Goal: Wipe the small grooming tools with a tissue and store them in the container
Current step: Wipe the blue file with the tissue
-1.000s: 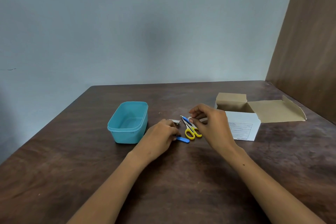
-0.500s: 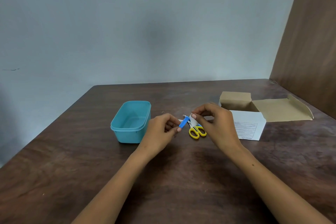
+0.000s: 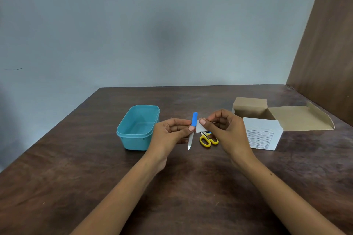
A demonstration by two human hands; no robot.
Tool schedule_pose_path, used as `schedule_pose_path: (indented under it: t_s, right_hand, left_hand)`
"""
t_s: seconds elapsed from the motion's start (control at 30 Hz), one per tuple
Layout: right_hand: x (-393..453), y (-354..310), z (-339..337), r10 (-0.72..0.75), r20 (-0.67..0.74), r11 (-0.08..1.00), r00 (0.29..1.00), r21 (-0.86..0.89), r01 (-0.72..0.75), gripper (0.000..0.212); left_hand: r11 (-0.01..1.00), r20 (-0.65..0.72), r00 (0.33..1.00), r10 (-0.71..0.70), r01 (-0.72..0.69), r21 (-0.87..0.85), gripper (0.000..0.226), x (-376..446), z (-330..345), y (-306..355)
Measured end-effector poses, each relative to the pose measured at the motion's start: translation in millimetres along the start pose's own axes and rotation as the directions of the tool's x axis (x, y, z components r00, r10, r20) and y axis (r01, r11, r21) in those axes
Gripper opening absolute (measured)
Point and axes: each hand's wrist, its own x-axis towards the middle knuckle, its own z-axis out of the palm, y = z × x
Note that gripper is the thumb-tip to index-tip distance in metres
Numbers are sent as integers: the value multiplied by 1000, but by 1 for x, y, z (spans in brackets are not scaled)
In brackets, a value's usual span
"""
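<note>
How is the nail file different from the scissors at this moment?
The nail file is held up in the air by the left hand, while the scissors lie on the table. The nail file has a blue handle; the scissors have yellow loops. The nail file is one straight strip, the scissors two crossed parts. Both are outside the teal container.

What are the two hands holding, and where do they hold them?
Left hand pinches the nail file near its middle, below the blue handle. Right hand pinches a tissue piece at its top.
</note>
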Motion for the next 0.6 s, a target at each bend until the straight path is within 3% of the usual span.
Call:
schedule_pose_path:
  t_s: [0.13, 0.27, 0.4, 0.6]
  right_hand:
    - [1, -2, 1, -104, 0, 995, 995, -14, 104, 14]
    - [-2, -3, 1, -215, 91, 956, 972, -184, 228, 12]
    - [-3, 3, 3, -389, 178, 791, 904, -439, 427, 11]
    - [0, 5, -3, -392, 120, 783, 912, -476, 399, 9]
  left_hand:
    - [999, 19, 1000, 25, -25, 43, 18, -1, 0, 0]
    - [997, 19, 999, 46, -47, 59, 24, -2, 1, 1]
    - [983, -1, 993, 116, -115, 145, 26, -1, -1, 0]
    - [936, 4, 975, 224, -216, 280, 27, -1, 2, -2]
